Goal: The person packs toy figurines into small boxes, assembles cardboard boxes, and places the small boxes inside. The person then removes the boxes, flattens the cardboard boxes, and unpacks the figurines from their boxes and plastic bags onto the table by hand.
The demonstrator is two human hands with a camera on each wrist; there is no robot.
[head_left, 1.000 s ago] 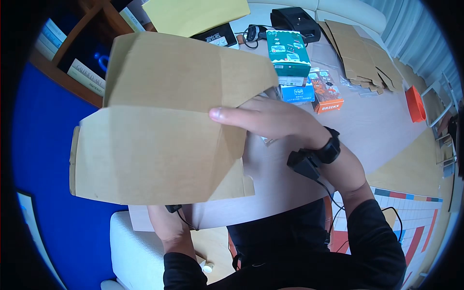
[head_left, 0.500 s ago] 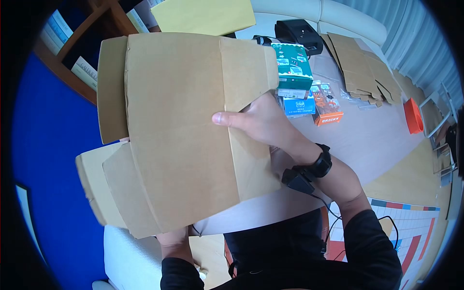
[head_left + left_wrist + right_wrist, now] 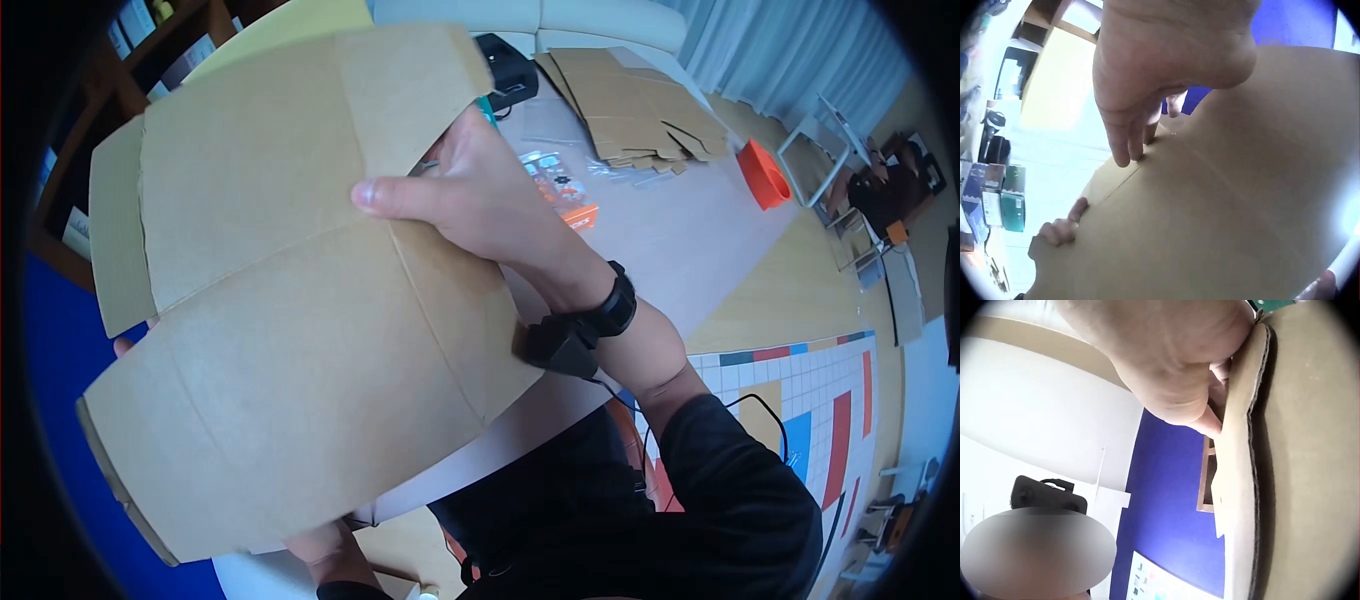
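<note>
A brown cardboard box [image 3: 290, 270], partly flattened with its flaps sticking out, is held up in front of me and tilted. My right hand [image 3: 465, 195] grips its right edge, thumb on the near face and fingers behind. Those right fingers [image 3: 1060, 231] show curled at the edge in the left wrist view. Beneath the cardboard, my left hand [image 3: 1172, 62] holds the underside, fingertips pressed by a crease. The head view hides most of this hand; one fingertip shows past the left edge. The right wrist view shows the corrugated edge of a flap [image 3: 1250, 462] close by the right hand.
Flattened cardboard [image 3: 640, 110] lies at the table's back, with an orange bin [image 3: 765, 175] right of it. A brick-set box [image 3: 565, 190], a green box [image 3: 1014, 209] and a black device [image 3: 508, 75] stand behind the held cardboard. Bookshelves [image 3: 110, 90] rise at left.
The cardboard has turned and tilted in both hands, its lower left corner coming down and toward me. My view has swung right. The right hand keeps its hold on the edge.
</note>
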